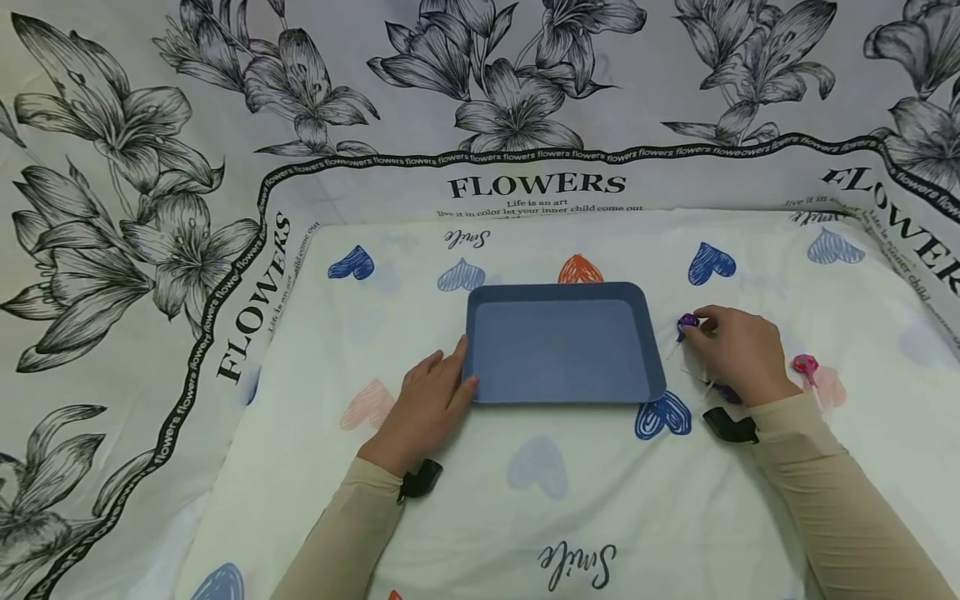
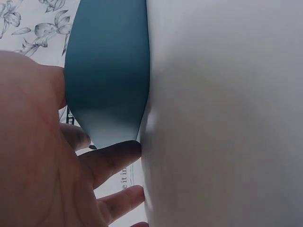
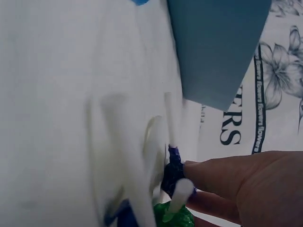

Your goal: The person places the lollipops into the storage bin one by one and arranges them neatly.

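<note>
A shallow blue-grey tray lies on the cloth between the hands. My left hand rests against its left side, fingers extended, fingertips at the edge. To the right of the tray, my right hand pinches a purple-wrapped lollipop between thumb and fingers; its white stick points down-left. Close to that hand in the right wrist view are a green-wrapped lollipop and a blue-wrapped lollipop, both partly cut off by the frame. A pink lollipop lies right of the right hand.
The pale cloth carries printed hearts and the word "Smile". Behind and to the left spreads a cloth with black flower drawings and a dark lettered border. A black wrist camera sits at the right wrist, another at the left.
</note>
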The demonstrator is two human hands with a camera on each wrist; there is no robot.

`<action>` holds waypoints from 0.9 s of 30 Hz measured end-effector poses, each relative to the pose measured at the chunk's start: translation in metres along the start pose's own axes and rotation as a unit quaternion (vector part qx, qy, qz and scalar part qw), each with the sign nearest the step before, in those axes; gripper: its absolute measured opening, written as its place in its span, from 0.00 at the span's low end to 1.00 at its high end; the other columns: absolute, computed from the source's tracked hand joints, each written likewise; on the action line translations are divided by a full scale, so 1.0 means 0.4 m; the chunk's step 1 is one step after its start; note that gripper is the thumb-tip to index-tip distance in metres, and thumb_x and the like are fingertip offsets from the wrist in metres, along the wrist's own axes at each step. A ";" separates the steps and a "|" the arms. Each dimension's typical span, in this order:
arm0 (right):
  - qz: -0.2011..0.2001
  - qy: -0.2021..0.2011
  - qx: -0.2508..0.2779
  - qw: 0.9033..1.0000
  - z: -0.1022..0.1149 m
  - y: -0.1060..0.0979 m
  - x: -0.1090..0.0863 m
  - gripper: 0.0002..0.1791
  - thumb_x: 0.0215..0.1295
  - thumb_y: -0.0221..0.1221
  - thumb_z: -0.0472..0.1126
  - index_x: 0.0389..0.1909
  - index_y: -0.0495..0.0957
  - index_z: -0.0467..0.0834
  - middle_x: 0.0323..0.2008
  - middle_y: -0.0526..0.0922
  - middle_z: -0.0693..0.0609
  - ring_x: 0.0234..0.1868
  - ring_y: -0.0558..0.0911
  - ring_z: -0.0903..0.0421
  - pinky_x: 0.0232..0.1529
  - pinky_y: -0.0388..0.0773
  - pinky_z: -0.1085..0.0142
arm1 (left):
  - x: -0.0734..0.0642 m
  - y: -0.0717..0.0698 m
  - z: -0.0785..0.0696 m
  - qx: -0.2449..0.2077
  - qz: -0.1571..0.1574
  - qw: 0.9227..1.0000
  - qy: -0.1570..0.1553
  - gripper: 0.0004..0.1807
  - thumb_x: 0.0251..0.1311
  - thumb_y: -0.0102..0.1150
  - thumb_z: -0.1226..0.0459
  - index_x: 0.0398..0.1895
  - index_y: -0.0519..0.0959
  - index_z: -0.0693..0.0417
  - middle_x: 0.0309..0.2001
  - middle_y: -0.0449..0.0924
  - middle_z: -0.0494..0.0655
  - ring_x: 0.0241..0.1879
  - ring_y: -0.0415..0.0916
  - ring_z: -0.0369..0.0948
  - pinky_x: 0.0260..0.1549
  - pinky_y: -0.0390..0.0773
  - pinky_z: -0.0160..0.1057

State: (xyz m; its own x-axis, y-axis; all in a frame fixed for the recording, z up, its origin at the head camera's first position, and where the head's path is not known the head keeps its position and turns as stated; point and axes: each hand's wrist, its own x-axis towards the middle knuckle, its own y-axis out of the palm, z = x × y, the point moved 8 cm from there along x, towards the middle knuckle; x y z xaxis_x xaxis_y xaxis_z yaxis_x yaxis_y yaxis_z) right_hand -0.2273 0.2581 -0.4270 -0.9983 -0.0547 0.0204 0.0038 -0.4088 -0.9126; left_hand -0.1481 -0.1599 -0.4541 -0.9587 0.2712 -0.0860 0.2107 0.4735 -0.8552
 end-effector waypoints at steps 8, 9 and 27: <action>0.001 0.008 0.006 1.000 0.000 0.008 0.013 0.25 0.75 0.60 0.48 0.60 0.80 0.31 0.46 0.87 0.30 0.47 0.81 0.29 0.53 0.64 0.34 | 0.003 0.006 0.002 -0.001 0.003 1.000 -0.014 0.37 0.83 0.34 0.41 0.87 0.44 0.42 0.81 0.59 0.45 0.83 0.48 0.53 0.80 0.46 0.55; 0.004 0.009 0.004 1.000 0.001 0.008 0.015 0.25 0.75 0.60 0.48 0.60 0.79 0.31 0.46 0.87 0.30 0.47 0.80 0.28 0.53 0.63 0.33 | 0.003 0.007 0.002 -0.003 0.004 1.000 -0.016 0.37 0.83 0.34 0.42 0.87 0.44 0.42 0.81 0.59 0.45 0.83 0.48 0.53 0.80 0.46 0.55; -0.037 -0.008 0.026 0.999 0.057 -0.051 0.039 0.24 0.74 0.60 0.46 0.59 0.81 0.30 0.48 0.86 0.28 0.56 0.78 0.27 0.75 0.38 0.26 | 0.006 0.011 0.000 0.003 0.003 1.000 -0.019 0.37 0.83 0.37 0.45 0.87 0.45 0.45 0.81 0.59 0.47 0.83 0.48 0.53 0.80 0.46 0.58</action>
State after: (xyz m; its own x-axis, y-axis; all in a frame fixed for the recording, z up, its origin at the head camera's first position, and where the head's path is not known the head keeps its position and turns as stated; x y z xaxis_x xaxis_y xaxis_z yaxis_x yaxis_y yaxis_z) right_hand -0.2416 0.2447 -0.3986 -0.9949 -0.0372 0.0942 -0.0668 -0.4583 -0.8863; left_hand -0.1493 -0.1572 -0.4582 -0.9639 0.2426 -0.1098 0.2152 0.4668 -0.8578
